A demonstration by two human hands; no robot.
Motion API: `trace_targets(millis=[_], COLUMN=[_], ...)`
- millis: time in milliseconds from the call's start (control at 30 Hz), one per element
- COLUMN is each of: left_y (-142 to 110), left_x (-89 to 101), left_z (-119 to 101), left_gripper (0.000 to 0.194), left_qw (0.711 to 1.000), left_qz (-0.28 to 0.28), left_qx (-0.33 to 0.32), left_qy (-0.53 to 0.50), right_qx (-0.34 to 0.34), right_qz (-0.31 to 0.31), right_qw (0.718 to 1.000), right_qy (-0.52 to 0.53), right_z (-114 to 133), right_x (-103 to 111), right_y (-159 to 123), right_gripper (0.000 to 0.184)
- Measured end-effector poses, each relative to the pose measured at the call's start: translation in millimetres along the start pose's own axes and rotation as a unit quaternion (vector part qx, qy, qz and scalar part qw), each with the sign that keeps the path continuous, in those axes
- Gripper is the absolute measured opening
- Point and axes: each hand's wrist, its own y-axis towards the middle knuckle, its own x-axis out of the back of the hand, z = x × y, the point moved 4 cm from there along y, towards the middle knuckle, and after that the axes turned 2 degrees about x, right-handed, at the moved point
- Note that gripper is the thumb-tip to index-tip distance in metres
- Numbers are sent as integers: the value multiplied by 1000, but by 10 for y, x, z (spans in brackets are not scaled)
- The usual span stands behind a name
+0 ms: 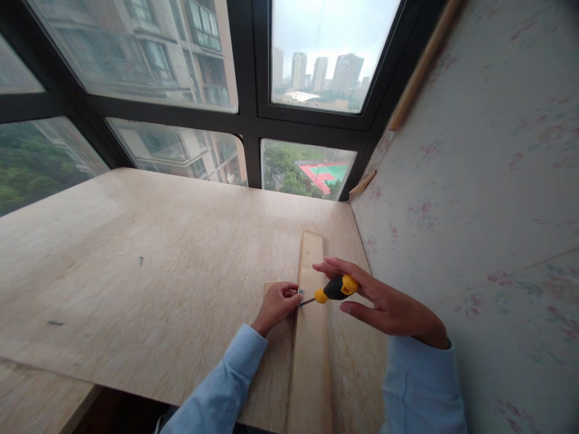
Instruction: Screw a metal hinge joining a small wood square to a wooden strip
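A long pale wooden board (312, 349) lies lengthwise in front of me. At its left edge, my left hand (279, 306) pinches a small metal bracket (301, 292) between thumb and fingertips; the fingers partly cover it. A screwdriver (337, 288) with a yellow and black handle slants across the board, its tip at the board's left edge close to my left thumb. Around the handle, my right hand (380, 298) has its fingers stretched and the thumb apart, not wrapped round it. Whether the palm touches the handle end, I cannot tell. A small wood piece (269, 286) shows behind my left hand.
Two loose screws, one screw (140, 261) and another (55, 323), lie on the marble-patterned surface (190, 289) to the left. A floral papered wall (488, 199) rises close on the right. Dark-framed windows (251, 90) stand at the back. The surface's front edge (136, 395) drops off at lower left.
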Motion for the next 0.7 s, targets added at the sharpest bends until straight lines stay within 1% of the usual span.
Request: trace_targets(millis=[100,167,200,300,367,433,500,567,633,700], left_y=[3,2,1,-8,-16,-25,-29,-28,-23,-14], left_x=[0,-1,-3,-11,-15,-16,-15,-15,-14,-12], left_z=[9,10,8,-12,-29,-43,-49,-45,-36,-24], left_gripper=[40,41,41,41,39,36,35,35,36,37], left_qw=[1000,1000,1000,1000,1000,1000,1000,1000,1000,1000], left_qz=[-1,-2,-2,1,3,2,0,1,1,0], left_qx=[-3,-2,-1,-1,0,2,2,1,-1,-3], left_qy=[1,4,6,9,8,8,4,1,1,3], right_qx=[-27,-32,-31,-29,-44,-68,-78,-66,-38,-3], right_qz=[-2,-34,-54,-116,-166,-197,-188,-139,-78,-31], right_qw=[999,997,997,993,983,971,973,987,996,999], right_qy=[36,53,52,1,-64,-114,-108,-54,3,42], right_z=[9,-18,-36,-91,-118,-137,-151,-153,-135,-101], right_x=[45,68,76,90,105,111,88,42,1,-13], right_y=[11,46,67,122,145,156,158,142,96,31], right_gripper=[43,33,32,43,51,55,58,69,81,81])
